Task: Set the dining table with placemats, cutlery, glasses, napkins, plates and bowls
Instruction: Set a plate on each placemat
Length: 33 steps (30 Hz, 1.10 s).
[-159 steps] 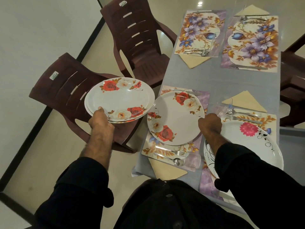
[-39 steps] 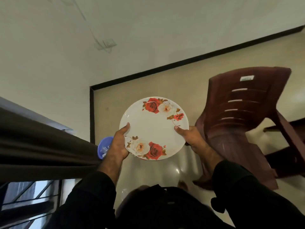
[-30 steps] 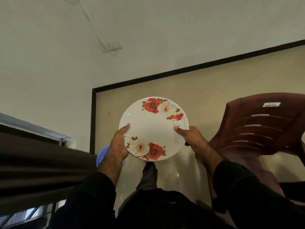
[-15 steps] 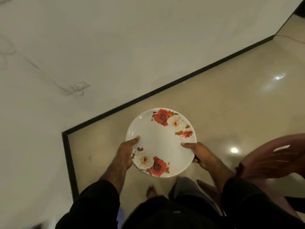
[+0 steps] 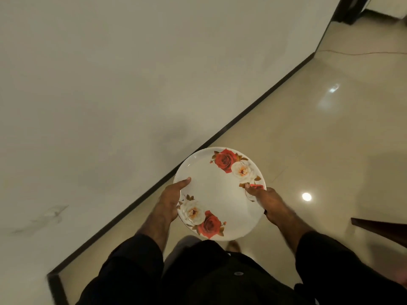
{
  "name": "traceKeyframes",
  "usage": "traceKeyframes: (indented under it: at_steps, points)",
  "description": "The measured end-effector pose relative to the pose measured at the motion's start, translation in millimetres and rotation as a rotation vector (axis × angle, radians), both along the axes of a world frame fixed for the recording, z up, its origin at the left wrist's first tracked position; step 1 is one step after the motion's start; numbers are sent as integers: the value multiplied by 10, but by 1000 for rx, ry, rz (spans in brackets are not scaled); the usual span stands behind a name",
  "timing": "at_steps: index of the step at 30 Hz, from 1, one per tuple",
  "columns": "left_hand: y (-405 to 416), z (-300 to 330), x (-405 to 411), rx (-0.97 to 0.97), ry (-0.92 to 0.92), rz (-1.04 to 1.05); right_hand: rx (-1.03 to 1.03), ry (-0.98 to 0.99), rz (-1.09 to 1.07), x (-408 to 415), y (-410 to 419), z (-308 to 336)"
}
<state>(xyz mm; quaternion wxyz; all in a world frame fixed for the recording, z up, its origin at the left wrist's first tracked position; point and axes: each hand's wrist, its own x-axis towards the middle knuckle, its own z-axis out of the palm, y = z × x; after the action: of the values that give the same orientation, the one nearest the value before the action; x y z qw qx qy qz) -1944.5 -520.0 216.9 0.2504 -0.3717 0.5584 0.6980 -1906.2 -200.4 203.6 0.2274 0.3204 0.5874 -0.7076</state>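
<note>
I carry a white plate [image 5: 218, 190] printed with red and cream roses, level in front of my body above the floor. My left hand [image 5: 170, 198] grips its left rim, thumb on top and fingers underneath. My right hand [image 5: 267, 200] grips the right rim the same way, its thumb lying over a small red rose. Whether more plates lie stacked beneath the top one cannot be seen. The dining table is out of view.
A pale wall [image 5: 110, 84] fills the left, meeting the glossy beige floor [image 5: 330, 139] along a dark skirting line [image 5: 231, 126]. A dark brown furniture edge [image 5: 381, 230] juts in at the right. A thin cable [image 5: 361, 53] lies on the floor far back.
The view has swung right along the wall. The maroon chair has slid out of sight, leaving only a dark edge at right. Both hands keep the same hold on the plate.
</note>
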Motion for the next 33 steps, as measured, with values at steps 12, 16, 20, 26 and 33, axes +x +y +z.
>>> traceKeyframes:
  at_steps: [12,16,20,26,33]
  points:
    - [1749,-326,-3240,33,-33,-433,60,-54,-422,-1979,1279,-286]
    - [2509,-325,-4035,54,-87,-592,78,-51,-569,-2346,1781,-244]
    - [3554,-343,-4672,14,-47,-769,70,-50,-713,-2590,2494,-290]
    - [5304,-337,-5200,-3,-45,-901,28,-42,-858,-2963,3906,-349]
    - [7193,-102,-5558,14,-24,-996,27,16,-975,-3199,5569,-25]
